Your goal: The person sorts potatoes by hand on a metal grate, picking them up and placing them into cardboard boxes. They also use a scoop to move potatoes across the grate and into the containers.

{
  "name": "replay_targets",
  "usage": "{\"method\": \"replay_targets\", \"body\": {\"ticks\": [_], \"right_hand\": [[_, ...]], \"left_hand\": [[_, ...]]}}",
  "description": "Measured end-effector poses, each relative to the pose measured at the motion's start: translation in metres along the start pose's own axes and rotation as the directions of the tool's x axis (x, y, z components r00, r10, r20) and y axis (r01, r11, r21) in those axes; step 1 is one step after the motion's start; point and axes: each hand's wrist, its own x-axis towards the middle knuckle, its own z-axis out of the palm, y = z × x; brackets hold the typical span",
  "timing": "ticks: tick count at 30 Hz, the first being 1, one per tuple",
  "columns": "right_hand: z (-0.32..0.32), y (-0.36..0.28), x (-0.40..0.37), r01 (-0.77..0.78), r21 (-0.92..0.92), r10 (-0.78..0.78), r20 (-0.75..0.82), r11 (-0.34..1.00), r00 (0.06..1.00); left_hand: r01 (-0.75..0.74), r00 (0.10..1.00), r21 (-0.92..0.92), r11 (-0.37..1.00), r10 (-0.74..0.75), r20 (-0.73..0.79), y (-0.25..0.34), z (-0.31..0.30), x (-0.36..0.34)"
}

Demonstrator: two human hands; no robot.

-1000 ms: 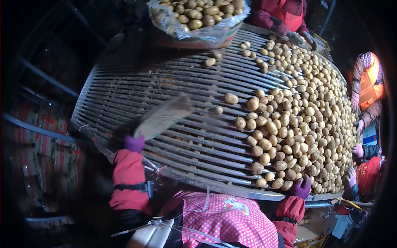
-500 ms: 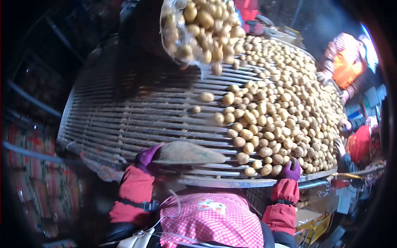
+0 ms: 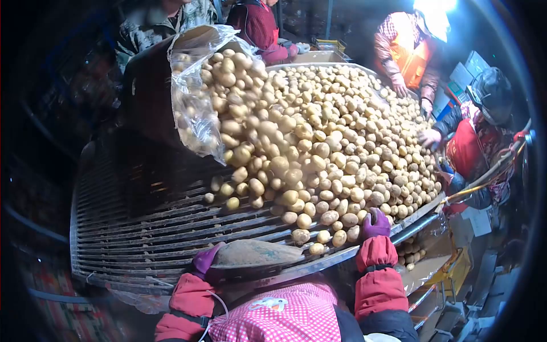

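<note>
We log the left hand (image 3: 204,261) at 7 o'clock, fingers clamped on a dusty board (image 3: 256,253) at the roller bed's (image 3: 131,228) near rim. We see the right hand (image 3: 376,224) at 5 o'clock, fingers apart, touching the potatoes (image 3: 319,154), which are piled from centre to 2 o'clock. A lined crate (image 3: 151,85) is tipped at 11 o'clock.

A bench (image 3: 131,228) of long metal bars is seen, bounded at its near side by a metal rim (image 3: 327,263). A deep heap of potatoes (image 3: 342,142) is spread over the bars. Left of the heap, the bars are seen dark and streaked with soil. At the heap's left edge, a few loose potatoes (image 3: 231,203) are scattered singly. Just below the heap, a dusty flat board (image 3: 256,252) is seen over the rim.
</note>
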Motion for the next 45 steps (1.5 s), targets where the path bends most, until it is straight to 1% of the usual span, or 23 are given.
{"method": "replay_targets", "body": {"ticks": [1,4,5,6,8,9,12,14,15,18,21,24,27,30,32,33,34,36,38,40,41,44,45], "right_hand": [[0.003,0.006,0.000,0.016,0.005,-0.016,-0.003,1.000,1.000],[0.010,0.013,-0.002,0.029,0.002,-0.029,-0.027,1.000,0.999],[0.013,0.016,-0.003,0.024,-0.021,-0.025,-0.045,0.999,0.999],[0.017,0.018,-0.004,0.021,-0.044,-0.024,-0.062,0.999,0.998],[0.022,0.023,-0.003,0.017,-0.022,-0.018,-0.047,1.000,0.999],[0.021,0.024,-0.002,0.024,-0.015,-0.024,-0.044,1.000,0.999],[0.016,0.023,0.000,0.027,-0.018,-0.028,-0.033,0.999,0.999],[0.018,0.024,-0.001,0.020,-0.018,-0.020,-0.027,1.000,0.999],[0.020,0.022,-0.002,0.020,-0.026,-0.022,-0.071,0.999,0.997],[0.010,0.013,-0.001,-0.033,0.033,0.033,-0.008,0.999,0.999],[0.017,0.023,0.000,0.008,0.041,-0.007,-0.023,0.999,1.000],[0.016,0.025,-0.001,0.012,0.045,-0.011,-0.017,0.999,1.000],[0.017,0.025,-0.001,0.009,0.047,-0.008,-0.019,0.999,1.000],[0.022,0.028,-0.002,0.016,0.029,-0.015,-0.055,0.999,0.998],[0.029,0.035,0.000,0.007,-0.024,-0.009,-0.062,1.000,0.998],[0.032,0.040,0.000,0.001,-0.052,-0.004,-0.064,0.999,0.998],[0.033,0.045,0.000,0.002,-0.018,-0.003,-0.032,1.000,0.999],[0.026,0.042,0.003,0.005,0.053,-0.006,0.025,0.999,1.000],[0.022,0.037,0.002,0.002,0.073,-0.004,0.038,0.997,0.999],[0.022,0.034,-0.001,-0.011,0.055,0.010,0.019,0.998,1.000],[0.021,0.034,-0.001,-0.015,0.046,0.015,0.008,0.999,1.000],[0.021,0.032,0.000,-0.021,0.032,0.021,-0.003,0.999,1.000],[0.022,0.031,0.000,-0.024,0.032,0.024,-0.005,0.999,1.000]], "left_hand": [[0.038,0.998,-0.058,0.998,-0.035,0.051,-0.004,0.000,-0.001],[0.068,0.996,-0.069,0.995,-0.065,0.055,-0.027,0.011,-0.006],[0.205,0.955,0.062,0.977,-0.214,0.207,-0.016,0.001,-0.003],[0.181,0.965,0.037,0.983,-0.185,0.184,-0.010,-0.001,-0.003],[0.124,0.984,-0.013,0.992,-0.121,0.128,-0.003,-0.004,-0.001],[0.115,0.986,0.013,0.993,-0.116,0.122,0.002,-0.007,-0.001],[0.133,0.974,0.095,0.987,-0.148,0.173,-0.008,-0.002,0.000],[0.104,0.984,0.057,0.993,-0.111,0.138,-0.013,0.003,-0.001],[0.090,0.989,0.040,0.995,-0.094,0.118,-0.015,0.005,-0.002],[0.092,0.990,0.069,0.993,-0.098,0.097,-0.018,0.008,-0.002],[0.074,0.995,0.073,0.995,-0.079,0.060,-0.010,0.007,-0.002],[0.067,0.995,0.105,0.992,-0.074,0.062,0.004,0.000,-0.001],[-0.005,0.999,0.097,0.995,0.009,-0.042,-0.009,0.011,0.001],[0.012,0.999,0.114,0.993,-0.008,-0.035,-0.018,0.021,-0.004],[0.072,0.997,0.054,0.996,-0.073,0.021,-0.034,0.026,-0.003],[0.073,0.997,0.042,0.996,-0.074,0.025,-0.038,0.029,-0.005],[0.073,0.997,0.029,0.997,-0.074,0.029,-0.042,0.032,-0.007],[0.011,1.000,0.044,0.999,-0.010,-0.022,-0.010,0.014,-0.004],[0.058,0.998,0.019,0.998,-0.058,0.006,-0.012,0.016,-0.004],[0.091,0.995,0.014,0.996,-0.091,0.037,-0.017,0.019,-0.003],[0.133,0.989,-0.006,0.991,-0.132,0.070,-0.006,0.010,-0.002],[0.055,0.998,-0.112,0.992,-0.056,-0.001,0.013,-0.001,0.001],[0.063,0.998,-0.067,0.996,-0.063,0.013,-0.005,0.007,-0.002]]}}
